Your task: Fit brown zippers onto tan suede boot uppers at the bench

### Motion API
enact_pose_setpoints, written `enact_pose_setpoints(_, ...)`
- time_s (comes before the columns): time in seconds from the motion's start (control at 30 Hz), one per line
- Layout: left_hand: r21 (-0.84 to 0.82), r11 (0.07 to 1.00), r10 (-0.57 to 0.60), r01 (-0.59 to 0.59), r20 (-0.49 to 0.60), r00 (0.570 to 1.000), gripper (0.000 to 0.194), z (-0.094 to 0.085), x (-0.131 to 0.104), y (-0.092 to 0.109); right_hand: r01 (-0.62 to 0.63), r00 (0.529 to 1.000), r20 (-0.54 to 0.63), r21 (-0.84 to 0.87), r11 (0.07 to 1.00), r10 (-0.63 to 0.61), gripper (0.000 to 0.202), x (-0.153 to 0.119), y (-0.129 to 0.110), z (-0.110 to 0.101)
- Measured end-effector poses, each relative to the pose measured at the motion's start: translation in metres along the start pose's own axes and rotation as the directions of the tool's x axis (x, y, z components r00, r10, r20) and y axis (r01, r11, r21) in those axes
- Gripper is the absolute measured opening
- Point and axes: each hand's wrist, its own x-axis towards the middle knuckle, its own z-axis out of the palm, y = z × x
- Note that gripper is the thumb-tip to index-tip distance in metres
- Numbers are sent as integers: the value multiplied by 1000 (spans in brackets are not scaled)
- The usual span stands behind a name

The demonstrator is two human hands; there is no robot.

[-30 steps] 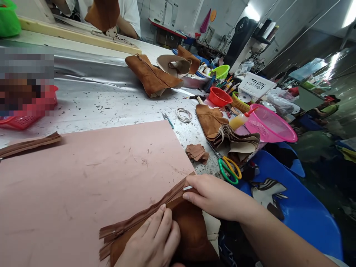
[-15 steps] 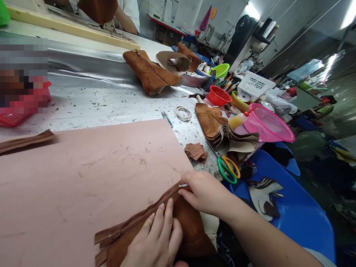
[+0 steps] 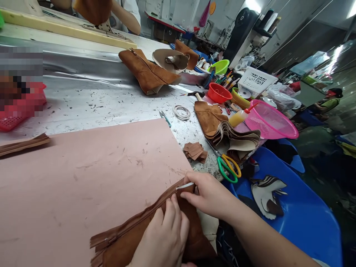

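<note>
A brown suede boot piece [image 3: 124, 244] lies at the near edge of the pink sheet [image 3: 111, 178], with a brown zipper strip [image 3: 139, 217] running along its upper edge. My left hand [image 3: 167, 230] presses on the suede beside the zipper, its fingers bent and close together. Near the strip's right end, my right hand [image 3: 207, 194] pinches a thin white strip [image 3: 185, 186] between thumb and forefinger, over the suede. Part of the piece is hidden under both hands.
Right of the sheet are scissors [image 3: 229, 167], small brown scraps [image 3: 195, 152] and stacked suede pieces [image 3: 213, 120]. Farther back lie snips [image 3: 165, 118], a white coil [image 3: 181, 112] and a boot upper [image 3: 147, 70]. A blue bin [image 3: 308, 215] stands at right. Another person's arm [image 3: 125, 16] is beyond.
My left fingers have curled and moved right along the zipper. My right thumb and forefinger have shifted, and more of the white strip shows, now tilted up to the right. The view has shifted slightly.
</note>
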Motion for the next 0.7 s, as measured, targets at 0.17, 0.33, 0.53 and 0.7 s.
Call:
enact_pose_setpoints(0.17, -12, 1000, -10, 10, -6, 1000, 78, 1, -3, -5, -103, 991, -79, 110, 989, 112, 14, 4, 11, 11)
enact_pose_setpoints(0.33, -51, 999, -16, 19, 52, 998, 79, -13, 4, -8, -111, 988, -98, 71, 991, 117, 13, 4, 11, 16)
enact_pose_setpoints(0.53, -170, 979, -102, 109, 52, 993, 78, -17, 21, -13, -106, 988, -110, 27, 994, 108, 11, 6, 10, 13)
enact_pose_setpoints(0.7, -247, 949, -188, 194, 46, 981, 36, -15, 29, -21, 36, 916, -402, 69, 997, -5, 20, -4, 17, 35)
